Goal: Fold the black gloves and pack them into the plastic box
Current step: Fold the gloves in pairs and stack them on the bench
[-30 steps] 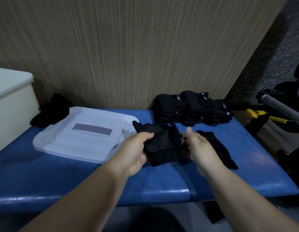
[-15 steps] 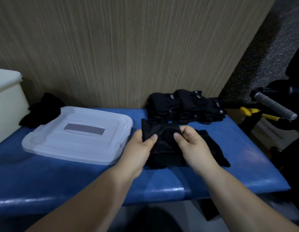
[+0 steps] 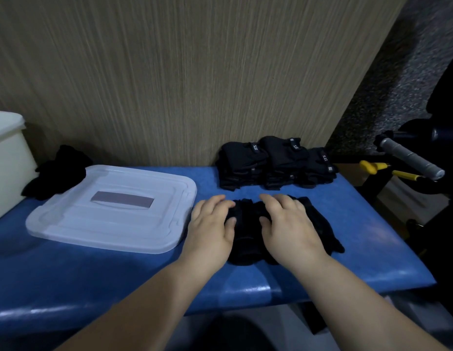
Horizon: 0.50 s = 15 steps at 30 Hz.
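Head camera: the black glove (image 3: 247,225) being worked lies flat on the blue bench (image 3: 359,259), near its front edge and just right of the translucent lid (image 3: 113,211). Both hands are on it. The left hand (image 3: 212,230) and the right hand (image 3: 290,225) bend their fingers over its far end while the thumbs press on top, so each hand grips the cloth. How far the fingers tuck under cannot be seen.

The glove looks soft, light and limp. It will likely sag and spring open if released, so a fold needs to be pinched at the edge and pressed flat. The cuff end, towards the person, looks thicker and seems the firmer place to hold.

A second loose glove (image 3: 321,230) lies partly under the right hand's side, touching the first. Behind them, against the wall, sit the folded gloves (image 3: 268,160) in neat stacks. Far left, a white box (image 3: 7,158) stands at the bench end, probably the one to fill, with more loose gloves (image 3: 58,171) beside it. Nothing is packed that I can see.
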Available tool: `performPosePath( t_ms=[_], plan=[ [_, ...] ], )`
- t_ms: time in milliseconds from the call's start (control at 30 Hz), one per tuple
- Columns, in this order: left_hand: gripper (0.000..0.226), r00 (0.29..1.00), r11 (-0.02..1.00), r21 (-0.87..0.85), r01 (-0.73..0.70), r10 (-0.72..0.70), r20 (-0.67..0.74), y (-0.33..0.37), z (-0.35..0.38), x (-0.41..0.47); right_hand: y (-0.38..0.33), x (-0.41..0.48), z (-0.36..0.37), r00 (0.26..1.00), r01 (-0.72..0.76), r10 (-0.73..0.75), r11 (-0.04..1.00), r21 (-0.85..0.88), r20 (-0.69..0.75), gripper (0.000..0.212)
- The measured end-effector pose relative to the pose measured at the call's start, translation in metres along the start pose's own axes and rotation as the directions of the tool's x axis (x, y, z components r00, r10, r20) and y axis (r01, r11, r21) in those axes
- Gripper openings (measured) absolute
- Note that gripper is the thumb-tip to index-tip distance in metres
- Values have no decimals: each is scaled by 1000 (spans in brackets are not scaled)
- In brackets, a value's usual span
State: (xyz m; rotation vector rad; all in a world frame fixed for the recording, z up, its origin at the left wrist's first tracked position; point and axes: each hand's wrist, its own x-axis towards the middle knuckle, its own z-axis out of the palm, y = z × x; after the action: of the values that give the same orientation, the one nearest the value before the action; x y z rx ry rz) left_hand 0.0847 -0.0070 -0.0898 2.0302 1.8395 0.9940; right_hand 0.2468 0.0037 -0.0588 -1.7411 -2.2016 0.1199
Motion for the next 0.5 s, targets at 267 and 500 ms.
performPosePath(
  t_ms=[267, 500],
  plan=[
    [54, 920, 976, 210, -58, -29, 391, -3, 3, -4, 2, -2, 8, 928, 181, -147, 981, -70, 342, 56],
    [55, 894, 943, 325, -74, -82, 441, 2, 0, -8, 6, 1, 15, 895, 188, -121, 975, -119, 429, 58]
  ],
)
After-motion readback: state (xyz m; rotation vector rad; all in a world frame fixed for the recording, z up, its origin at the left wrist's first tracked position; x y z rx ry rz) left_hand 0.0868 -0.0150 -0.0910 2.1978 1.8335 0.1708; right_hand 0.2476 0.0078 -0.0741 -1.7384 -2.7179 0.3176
